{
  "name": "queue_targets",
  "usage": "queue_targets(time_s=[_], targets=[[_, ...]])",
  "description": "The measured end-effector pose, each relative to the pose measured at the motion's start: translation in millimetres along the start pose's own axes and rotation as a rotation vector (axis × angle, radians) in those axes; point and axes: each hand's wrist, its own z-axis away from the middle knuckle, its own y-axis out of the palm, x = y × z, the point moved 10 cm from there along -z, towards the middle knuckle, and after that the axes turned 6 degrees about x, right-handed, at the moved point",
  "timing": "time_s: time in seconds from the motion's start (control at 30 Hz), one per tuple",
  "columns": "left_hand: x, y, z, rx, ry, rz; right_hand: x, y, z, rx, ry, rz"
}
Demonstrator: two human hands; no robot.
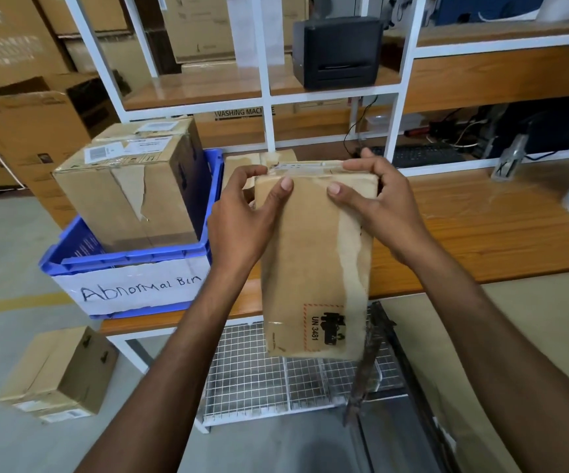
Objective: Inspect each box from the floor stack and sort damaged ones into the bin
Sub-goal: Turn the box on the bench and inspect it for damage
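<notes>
The person's left hand (238, 227) and right hand (388, 213) are bare. The left forearm (173, 353) and right forearm (501, 339) are equally uncovered, all the way to the picture's lower edge. The fingers (247, 174) are long and slender, with creased knuckles. Two nails show plainly, the left thumbnail (287, 183) and the right thumbnail (334, 188), both cut short, rounded and pale. Each forearm is lean and narrowest at the wrist.

Left hand (242, 216), right hand (383, 206), fingers curled.
</notes>
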Motion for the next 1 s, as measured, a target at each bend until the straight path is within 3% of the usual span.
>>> queue_targets(time_s=[0.1, 0.2, 0.5, 0.63, 0.73, 1.0], targets=[[5.5, 3.2, -5.1, 0.073, 0.003, 0.009, -2.8, -0.7, 1.1, -0.06, 0.051, 0.006], [4.1, 16.9, -3.8, 0.185, 0.026, -0.042, -2.7, 7.8, 4.6, 0.011, 0.089, 0.058], [-6.1, 19.9, 0.7, 0.054, 0.007, -0.106, -2.5, 5.5, -2.9, 0.018, 0.102, 0.072], [23.7, 41.1, 8.7, 0.25, -0.113, 0.033, -22.7, 21.3, 9.8, 0.18, 0.175, 0.026], [41.5, 54.8, 25.9, 0.392, -0.156, 0.06, -36.8, 20.4, 23.6, 0.143, 0.227, 0.039], [25.3, 33.7, 22.0, 0.195, -0.14, -0.081, -20.3, 12.4, 20.5, 0.033, 0.162, 0.15]])
